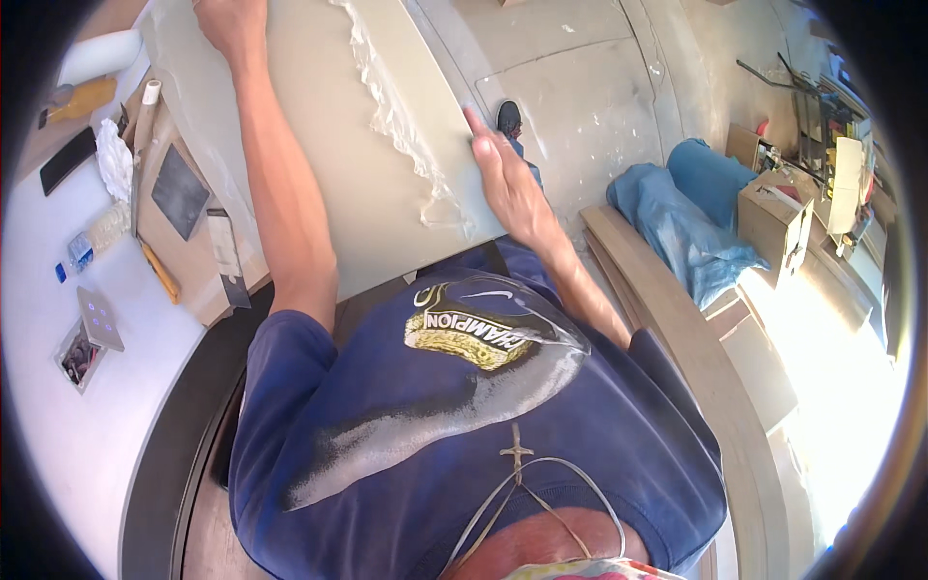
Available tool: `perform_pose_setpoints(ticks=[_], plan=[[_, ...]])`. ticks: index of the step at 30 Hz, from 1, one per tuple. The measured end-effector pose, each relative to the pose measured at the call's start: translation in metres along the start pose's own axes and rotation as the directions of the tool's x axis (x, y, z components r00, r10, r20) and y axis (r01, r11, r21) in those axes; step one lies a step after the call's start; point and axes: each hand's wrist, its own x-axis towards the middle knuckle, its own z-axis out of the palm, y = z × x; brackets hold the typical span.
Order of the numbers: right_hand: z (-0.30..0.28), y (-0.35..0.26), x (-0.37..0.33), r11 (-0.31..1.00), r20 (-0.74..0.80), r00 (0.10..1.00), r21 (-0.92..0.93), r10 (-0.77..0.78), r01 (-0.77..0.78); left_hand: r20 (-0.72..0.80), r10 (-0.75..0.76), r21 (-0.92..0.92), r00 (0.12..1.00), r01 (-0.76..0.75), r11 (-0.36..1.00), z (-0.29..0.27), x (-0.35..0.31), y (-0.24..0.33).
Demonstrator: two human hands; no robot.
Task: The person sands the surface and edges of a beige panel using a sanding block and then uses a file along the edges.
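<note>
Tan surface; on it: dark square sheet; yellow tool

Blue plastic sheeting lies beside a cardboard box, a blue-capped bottle far left.

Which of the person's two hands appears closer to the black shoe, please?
The right hand, at the right edge of the pale panel, just below the black shoe. The left hand is farther away, at the picture's top edge.

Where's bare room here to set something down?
Free: panel between left forearm and ragged whitish strip; floor between dark shoe and blue plastic. Crowded: around the dark square sheet left of that forearm and the cardboard box.
</note>
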Motion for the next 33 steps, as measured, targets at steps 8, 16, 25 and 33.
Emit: perform_pose_setpoints(ticks=[8, 16, 25, 33], plan=[[-0.003, -0.012, 0.03, 0.998, 0.005, 0.998, 0.028, -0.065, 0.064, -0.059, 0.047, 0.034, 0.997, -0.045, 0.998, 0.001, 0.0, -0.009], [-0.002, 0.002, 0.021, 0.995, -0.035, 0.995, 0.003, -0.096, 0.096, -0.023, -0.02, 0.008, 1.0, 0.021, 1.0, 0.0, -0.012, 0.034], [-0.001, -0.01, 0.015, 0.975, -0.112, 0.99, -0.218, -0.08, 0.054, -0.016, 0.024, -0.039, 1.0, -0.024, 0.999, 0.0, -0.011, 0.021], [0.002, 0.0, 0.004, 0.973, -0.139, 0.986, -0.225, -0.089, 0.057, 0.012, -0.063, -0.04, 0.998, 0.063, 0.997, -0.004, -0.02, 0.036]])
